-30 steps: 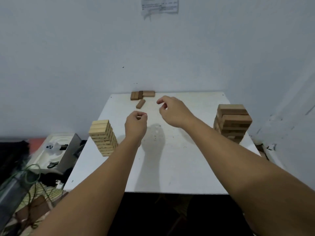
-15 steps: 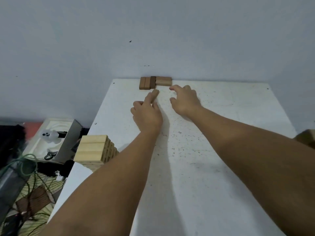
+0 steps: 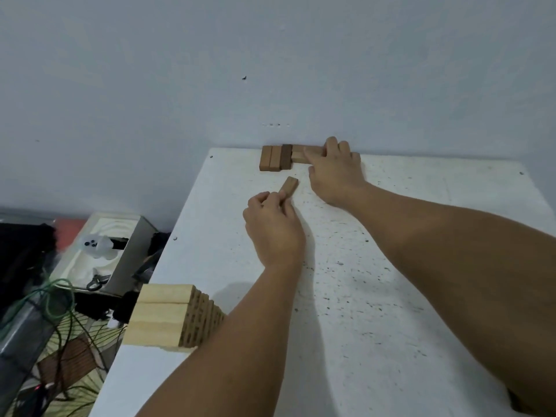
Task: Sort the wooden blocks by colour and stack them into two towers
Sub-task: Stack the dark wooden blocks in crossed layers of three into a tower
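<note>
Pale-yellow tower [image 3: 162, 317], reddish-brown blocks [image 3: 272, 158] beside one dark-brown block [image 3: 286, 156], on a speckled white table [image 3: 361, 296].

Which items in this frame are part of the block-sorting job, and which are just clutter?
Part of the job:
- loose brown block, pinched by the left hand
- row of brown blocks at the wall, right hand on its end
- pale block tower
- white table

Lying about:
- white tray beside the table
- green cable

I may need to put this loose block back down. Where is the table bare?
Bare table right of the right hand, and between the forearms. Crowded at the wall, by the brown blocks, and at the left edge, by the pale tower.
</note>
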Tool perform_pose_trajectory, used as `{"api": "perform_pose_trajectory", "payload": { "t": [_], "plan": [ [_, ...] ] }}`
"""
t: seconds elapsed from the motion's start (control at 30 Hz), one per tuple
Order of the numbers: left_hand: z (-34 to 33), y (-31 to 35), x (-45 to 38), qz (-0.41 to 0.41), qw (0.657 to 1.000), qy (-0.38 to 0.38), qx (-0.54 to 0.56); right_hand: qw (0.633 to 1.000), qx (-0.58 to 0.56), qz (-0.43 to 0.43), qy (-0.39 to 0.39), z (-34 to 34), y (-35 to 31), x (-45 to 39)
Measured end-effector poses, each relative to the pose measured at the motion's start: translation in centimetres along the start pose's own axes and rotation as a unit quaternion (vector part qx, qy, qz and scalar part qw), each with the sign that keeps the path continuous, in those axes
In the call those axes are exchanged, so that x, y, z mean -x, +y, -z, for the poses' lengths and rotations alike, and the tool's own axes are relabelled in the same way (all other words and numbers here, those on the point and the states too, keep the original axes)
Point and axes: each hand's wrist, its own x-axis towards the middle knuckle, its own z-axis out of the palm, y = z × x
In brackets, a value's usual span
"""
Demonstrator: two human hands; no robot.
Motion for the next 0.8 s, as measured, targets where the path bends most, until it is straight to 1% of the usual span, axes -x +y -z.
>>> {"api": "perform_pose_trajectory", "payload": {
  "t": [0.07,0.17,0.23,0.37,0.5,0.67,0.8],
  "plan": [
    [0.0,0.0,-0.1,-0.001,1.0,0.003,-0.001,1.0,0.002,0.019,0.024,-0.2,0.0,-0.1],
    [0.1,0.0,0.0,0.003,1.0,0.002,-0.011,0.999,-0.012,0.043,0.012,-0.2,0.1,0.2],
    [0.2,0.1,0.0,0.002,1.0,-0.001,-0.008,0.999,-0.02,0.036,0.015,0.1,0.3,0.9],
    [0.3,0.2,-0.1,-0.007,1.0,-0.023,-0.006,0.998,-0.053,0.0,0.013,0.8,0.6,3.7],
    [1.0,0.5,0.8,-0.002,0.998,-0.055,0.014,0.991,-0.121,-0.061,0.02,1.2,0.4,7.7],
    [2.6,0.4,4.1,0.013,0.994,-0.104,0.031,0.971,-0.208,-0.119,0.021,1.2,-0.6,12.9],
    [5.3,0.8,7.8,0.026,0.989,-0.138,0.046,0.961,-0.237,-0.139,0.022,1.3,-1.0,17.9]
  ]
}}
